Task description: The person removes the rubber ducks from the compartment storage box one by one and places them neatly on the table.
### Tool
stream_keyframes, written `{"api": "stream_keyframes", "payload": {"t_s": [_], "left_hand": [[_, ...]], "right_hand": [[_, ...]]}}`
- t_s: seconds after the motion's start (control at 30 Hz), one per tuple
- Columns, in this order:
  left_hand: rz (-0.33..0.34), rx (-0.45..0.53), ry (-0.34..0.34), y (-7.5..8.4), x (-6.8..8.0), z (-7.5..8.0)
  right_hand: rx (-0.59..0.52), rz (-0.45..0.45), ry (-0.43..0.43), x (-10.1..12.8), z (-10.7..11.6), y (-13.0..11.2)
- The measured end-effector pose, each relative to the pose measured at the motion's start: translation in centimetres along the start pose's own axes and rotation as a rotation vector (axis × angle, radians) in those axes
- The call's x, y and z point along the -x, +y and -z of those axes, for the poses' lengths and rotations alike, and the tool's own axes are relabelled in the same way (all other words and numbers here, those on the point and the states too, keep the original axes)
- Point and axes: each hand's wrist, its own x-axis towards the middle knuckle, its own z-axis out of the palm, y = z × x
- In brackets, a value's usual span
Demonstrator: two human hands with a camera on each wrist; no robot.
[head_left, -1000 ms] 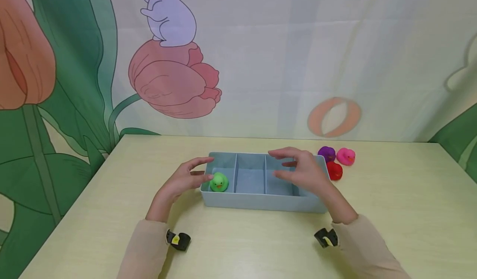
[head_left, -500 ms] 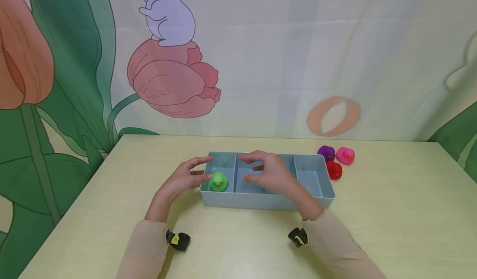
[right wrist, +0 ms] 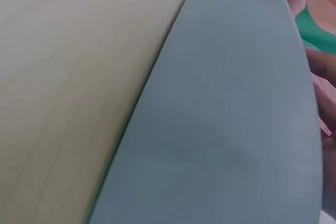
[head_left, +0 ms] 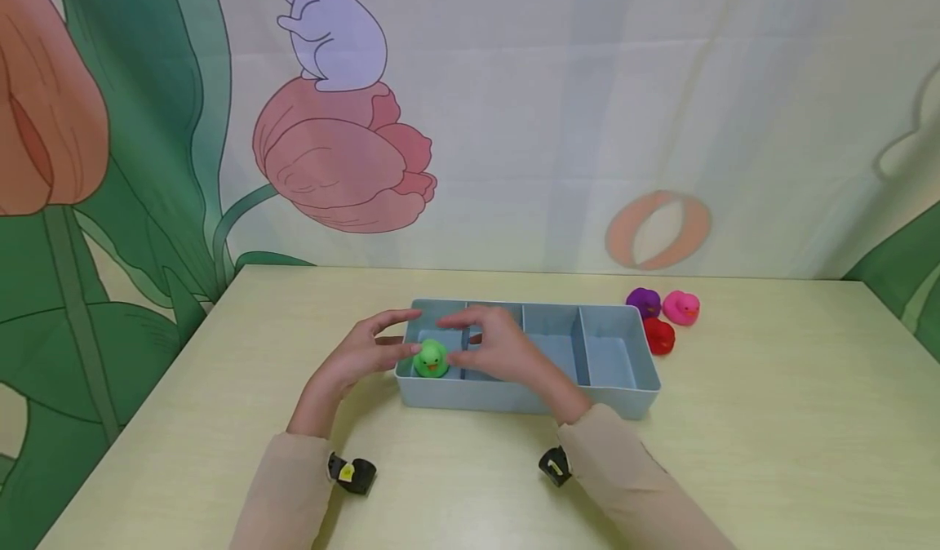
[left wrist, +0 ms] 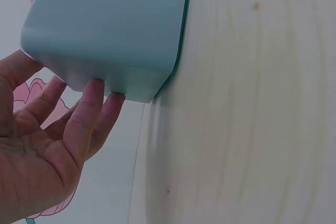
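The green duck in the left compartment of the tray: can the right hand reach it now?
Probably yes. The right hand hovers over the blue tray right beside the green duck, fingers open, and nothing lies between them.

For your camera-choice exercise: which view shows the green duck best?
The head view. It shows the green duck whole, in the left end compartment of the tray, between both hands. The left wrist and right wrist views show only the tray's outer wall, no duck.

A pale wooden desk [head_left: 771,419] stands before a printed backdrop [head_left: 558,109], with a pink tulip [head_left: 341,158] at 11 o'clock.
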Motion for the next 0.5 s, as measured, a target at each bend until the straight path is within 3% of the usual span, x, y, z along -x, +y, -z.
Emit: {"api": "stream_keyframes", "payload": {"t_s": [0.27, 0.5], "left_hand": [[-0.015, 0.007, -0.009, 0.0, 0.1, 0.1], [-0.018, 0.017, -0.012, 0.0, 0.0, 0.1]], "right_hand": [[0.241, 0.004, -0.054, -1.5, -1.2, -0.5], [0.350, -0.017, -0.109, -2.4, -2.1, -0.8]]}}
